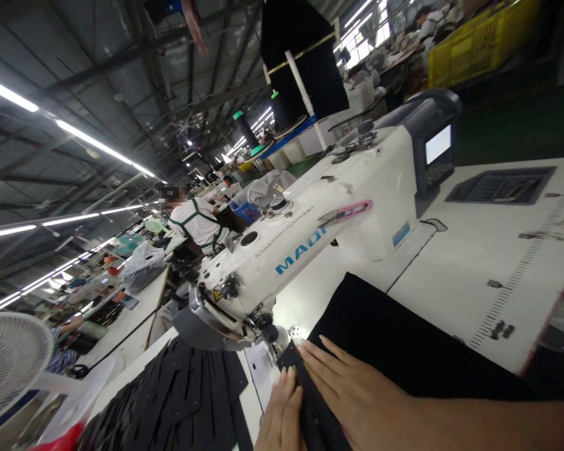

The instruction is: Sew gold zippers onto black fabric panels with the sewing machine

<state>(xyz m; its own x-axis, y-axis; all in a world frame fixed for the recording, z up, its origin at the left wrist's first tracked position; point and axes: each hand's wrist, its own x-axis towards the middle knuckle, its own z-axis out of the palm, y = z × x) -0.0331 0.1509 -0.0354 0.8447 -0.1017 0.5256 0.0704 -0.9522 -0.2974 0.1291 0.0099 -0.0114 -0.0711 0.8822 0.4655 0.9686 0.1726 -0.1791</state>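
Sewing machine: white, with a pink-handled tool lying along its arm.
Black strip: 1 piece, far end close beside the sewing machine's needle end, the rest running back toward the person between the 2 hands.
Left hand: on the near side of the sewing machine's needle end, fingers pressed together, tips at the strip's left edge; thumb hidden, so whether it pinches I cannot tell.
Right hand: also nearside, fingers stretched out flat and slightly spread along the strip's right side.
Black cloth: right of the sewing machine's needle end; any join to the strip cannot be made out.
Strip pile: left of the sewing machine's needle end.
Needlework: apparently lining up or guiding the strip.
Feeding: likely calls for light, even pressure, edges straight, fingertips clear of the needle.
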